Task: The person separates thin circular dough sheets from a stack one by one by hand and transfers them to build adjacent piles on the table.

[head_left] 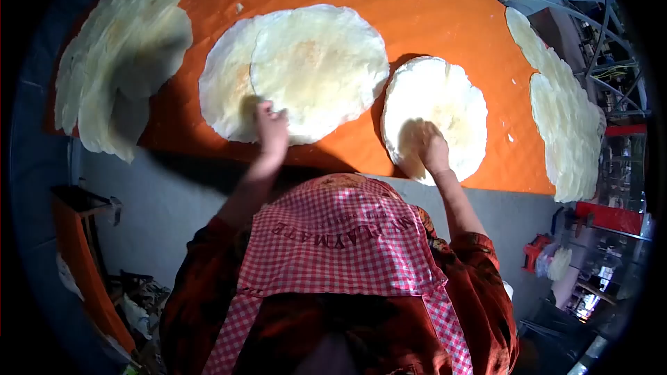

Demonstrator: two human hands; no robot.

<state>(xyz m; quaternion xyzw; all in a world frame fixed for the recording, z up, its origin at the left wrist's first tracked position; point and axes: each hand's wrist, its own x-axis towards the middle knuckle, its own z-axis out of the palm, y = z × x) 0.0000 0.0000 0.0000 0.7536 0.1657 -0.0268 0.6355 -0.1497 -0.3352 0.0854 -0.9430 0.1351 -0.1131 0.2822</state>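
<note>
Two thin round flatbreads [323, 62] overlap on the orange table, the upper one covering most of the lower. My left hand [272, 126] is over their near edge with its fingers curled together; whether it pinches an edge is hidden. To the right lies a pile of whiter flatbreads [451, 101]. My right hand [434, 149] is at the near side of that pile, fingers bent in and pressed together against the top sheet. What those fingers grip, if anything, does not show.
The orange table [445, 0] curves across in front of me. Overlapping flatbreads [104, 62] cover its left end, and more flatbreads [566, 125] line the right end. Metal racks [604, 42] stand beyond on the right. A red stool-like object [535, 253] is on the floor.
</note>
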